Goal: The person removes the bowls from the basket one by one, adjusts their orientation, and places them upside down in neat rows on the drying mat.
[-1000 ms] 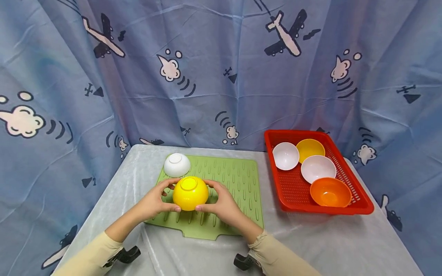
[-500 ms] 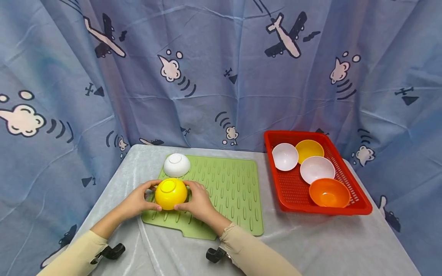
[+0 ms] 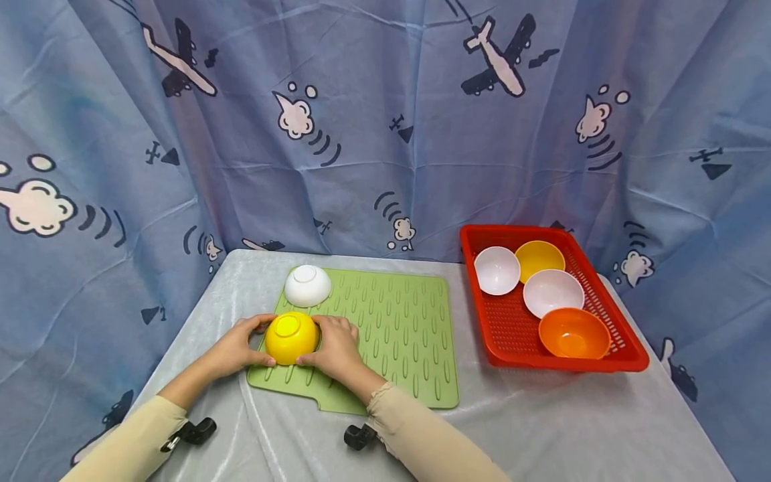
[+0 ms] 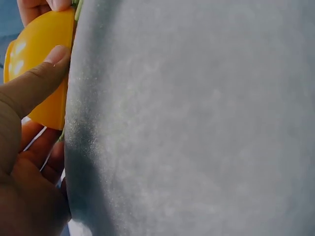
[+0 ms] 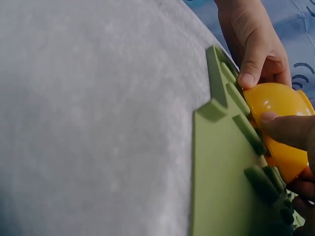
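An upside-down yellow bowl (image 3: 292, 341) is at the front left of the green drying mat (image 3: 397, 335), its base facing up. My left hand (image 3: 236, 346) grips it from the left, with the thumb (image 4: 47, 73) against its side near the rim. From the right, my right hand (image 3: 338, 348) holds the same bowl, fingers behind and thumb in front. In the right wrist view the yellow bowl (image 5: 281, 128) is at the mat's ridges, its rim touching or very close to them. Just behind it, an upturned white bowl (image 3: 308, 286) rests on the mat's back left corner.
To the right stands a red basket (image 3: 502, 335) with two white bowls, a yellow bowl (image 3: 540, 260) and an orange bowl (image 3: 574, 333), all open side up. A pale grey cloth (image 3: 512, 415) covers the table. A blue patterned curtain (image 3: 361, 201) hangs behind.
Both hands have carried the yellow bowl leftward and down to the mat's front left, close to the white bowl. Most of that shift came in the first half second. The basket has stayed put.
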The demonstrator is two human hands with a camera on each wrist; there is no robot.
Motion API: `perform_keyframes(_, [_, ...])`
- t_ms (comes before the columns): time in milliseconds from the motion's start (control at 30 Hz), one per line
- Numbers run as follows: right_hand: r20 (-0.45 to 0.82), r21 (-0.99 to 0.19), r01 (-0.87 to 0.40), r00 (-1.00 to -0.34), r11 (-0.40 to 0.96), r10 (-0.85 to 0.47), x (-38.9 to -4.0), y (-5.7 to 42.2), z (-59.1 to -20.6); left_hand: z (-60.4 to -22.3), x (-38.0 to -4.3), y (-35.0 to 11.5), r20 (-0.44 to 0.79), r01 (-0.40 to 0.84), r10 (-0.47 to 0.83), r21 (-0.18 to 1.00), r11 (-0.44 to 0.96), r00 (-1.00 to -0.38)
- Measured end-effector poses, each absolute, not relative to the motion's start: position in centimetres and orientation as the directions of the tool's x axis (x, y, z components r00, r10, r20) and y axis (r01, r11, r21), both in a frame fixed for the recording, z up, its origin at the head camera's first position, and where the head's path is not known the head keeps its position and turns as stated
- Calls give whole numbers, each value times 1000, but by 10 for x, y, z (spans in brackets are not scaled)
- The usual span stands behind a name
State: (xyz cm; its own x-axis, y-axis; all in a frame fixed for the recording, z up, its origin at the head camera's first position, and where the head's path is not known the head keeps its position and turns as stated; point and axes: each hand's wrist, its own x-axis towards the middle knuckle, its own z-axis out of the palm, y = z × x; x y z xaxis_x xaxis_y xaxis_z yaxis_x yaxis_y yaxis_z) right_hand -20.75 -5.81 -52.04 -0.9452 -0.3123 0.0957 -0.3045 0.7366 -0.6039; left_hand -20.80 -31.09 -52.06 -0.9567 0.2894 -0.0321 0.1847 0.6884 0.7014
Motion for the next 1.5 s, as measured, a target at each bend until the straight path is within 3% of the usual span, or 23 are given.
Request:
perform_keyframes(233, [103,-553,-342,-933,760,-345,-211,-58,-520,-516,-206,-312,-23,203,301,688,697,-953])
perform_keyframes(567, [100,-541,-344,-932,767,-348,-213,-58,-518,-494,-219,-300,120,312,323,692,651,-939])
perform_keyframes(867, [103,-535,-350,-930,769,-352,-213,-58,-520,-490,-225,-289,117,340,362,685,645,-925])
perform_keyframes(1167, [104,-536,-372,-920,758,-378,-212,-53,-521,-486,-226,-280,31,271,351,700,661,-936])
perform_keyframes(1500, [119,-627,-454,-859,633,-499,-208,-17,-477,-488,-220,-276,19,232,309,703,672,-951])
